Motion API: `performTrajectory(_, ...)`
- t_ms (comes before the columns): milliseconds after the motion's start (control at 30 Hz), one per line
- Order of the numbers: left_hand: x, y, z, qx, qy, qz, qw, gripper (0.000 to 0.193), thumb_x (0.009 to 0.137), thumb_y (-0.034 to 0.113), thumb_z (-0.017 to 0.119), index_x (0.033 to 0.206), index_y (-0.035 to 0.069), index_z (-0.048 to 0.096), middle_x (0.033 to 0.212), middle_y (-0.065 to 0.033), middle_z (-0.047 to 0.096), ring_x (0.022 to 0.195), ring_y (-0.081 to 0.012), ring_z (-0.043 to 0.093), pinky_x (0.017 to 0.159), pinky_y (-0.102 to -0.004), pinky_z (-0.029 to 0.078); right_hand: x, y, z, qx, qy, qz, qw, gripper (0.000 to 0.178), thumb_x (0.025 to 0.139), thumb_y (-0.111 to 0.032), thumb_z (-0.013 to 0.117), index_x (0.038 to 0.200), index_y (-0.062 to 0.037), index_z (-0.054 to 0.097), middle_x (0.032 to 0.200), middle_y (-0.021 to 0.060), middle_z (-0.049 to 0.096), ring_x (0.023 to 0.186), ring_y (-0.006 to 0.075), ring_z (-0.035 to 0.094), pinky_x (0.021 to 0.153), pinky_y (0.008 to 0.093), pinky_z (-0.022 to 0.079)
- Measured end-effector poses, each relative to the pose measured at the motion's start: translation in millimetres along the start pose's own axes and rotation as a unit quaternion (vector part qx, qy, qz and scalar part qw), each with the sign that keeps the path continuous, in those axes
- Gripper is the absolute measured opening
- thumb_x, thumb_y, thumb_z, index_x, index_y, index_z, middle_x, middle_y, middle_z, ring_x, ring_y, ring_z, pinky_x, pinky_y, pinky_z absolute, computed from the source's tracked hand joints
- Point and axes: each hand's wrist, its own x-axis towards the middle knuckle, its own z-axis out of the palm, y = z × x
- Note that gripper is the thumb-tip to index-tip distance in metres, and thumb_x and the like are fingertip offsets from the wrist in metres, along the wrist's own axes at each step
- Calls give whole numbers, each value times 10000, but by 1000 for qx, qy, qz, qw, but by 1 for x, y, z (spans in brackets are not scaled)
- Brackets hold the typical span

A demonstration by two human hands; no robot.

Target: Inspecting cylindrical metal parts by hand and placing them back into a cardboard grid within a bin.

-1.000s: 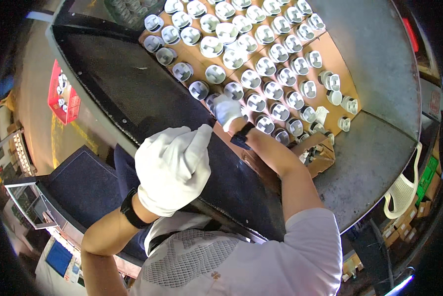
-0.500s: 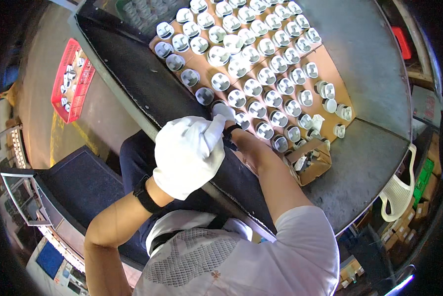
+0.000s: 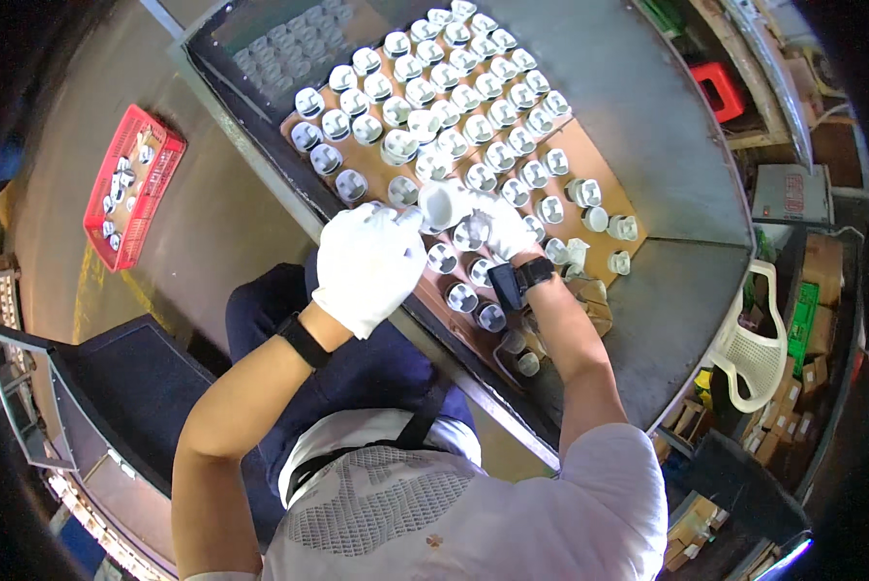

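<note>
Near the middle of the frame we see our right hand (image 3: 502, 223), in a white knitted-looking glove, with its fingers clamped on a round metal piece (image 3: 439, 207). The piece is pale and cup-shaped, tilted so its smooth round face shows, and it sits above the cardboard sheet (image 3: 599, 160). Our left hand (image 3: 365, 269), in a bulky, creased white glove, is just beside it, fingers curled; the glare is strong there, so we can't make out whether they pinch anything or touch the piece.

Rows of similar metal pieces (image 3: 355, 102), short cylinders with notched tops, stand across the brown cardboard on a dull grey metal desk (image 3: 681, 281). At the left of the frame is a red plastic basket (image 3: 161, 174) with slotted walls; at the lower right, a cream plastic chair (image 3: 744, 353) with a perforated back.

A grey box (image 3: 768, 194) at the right edge carries red lettering, and our white shirt (image 3: 550, 504) has a dense grey print with a small brown clover shape.
</note>
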Motion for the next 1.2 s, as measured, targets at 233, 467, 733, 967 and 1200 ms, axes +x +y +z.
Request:
performTrajectory(233,-5,-3,5,11,42,34,998,71,817,143,605,864,122,654,714,-69,619,707,-249,623,673,-382,505,-12,-85,-62,33,43,97,994,373,916,33,564,1288,23,583,1139,74,668,969,122,623,778,256,537)
performTrajectory(467,-1,1,21,-305,82,-85,945,248,902,168,593,1092,54,704,966,-137,713,924,-248,684,826,-335,530,-29,-93,-78,283,89,181,938,300,987,-82,509,1255,26,590,1049,71,692,856,114,644,662,237,539)
performTrajectory(733,7,24,31,-629,-142,-110,757,584,837,111,750,1342,-35,496,1199,-109,650,1130,-172,596,976,-322,494,-44,-117,-74,315,106,169,928,321,927,-65,593,1238,7,626,1099,77,706,947,126,648,773,274,547)
performTrajectory(967,8,38,16,-643,-199,-36,739,611,818,126,779,1355,-13,523,1229,-88,649,1111,-150,598,986,-318,485,-55,-89,-66,-13,49,98,994,415,907,-67,644,1308,7,570,1174,45,676,1000,126,637,848,263,535)
performTrajectory(1200,-1,35,24,-703,-162,-68,689,473,853,147,744,1276,-7,599,1217,-104,651,1092,-153,608,953,-308,502,-51,-109,-54,385,28,172,906,367,943,-134,628,1270,27,587,1152,65,677,993,145,625,856,278,521)
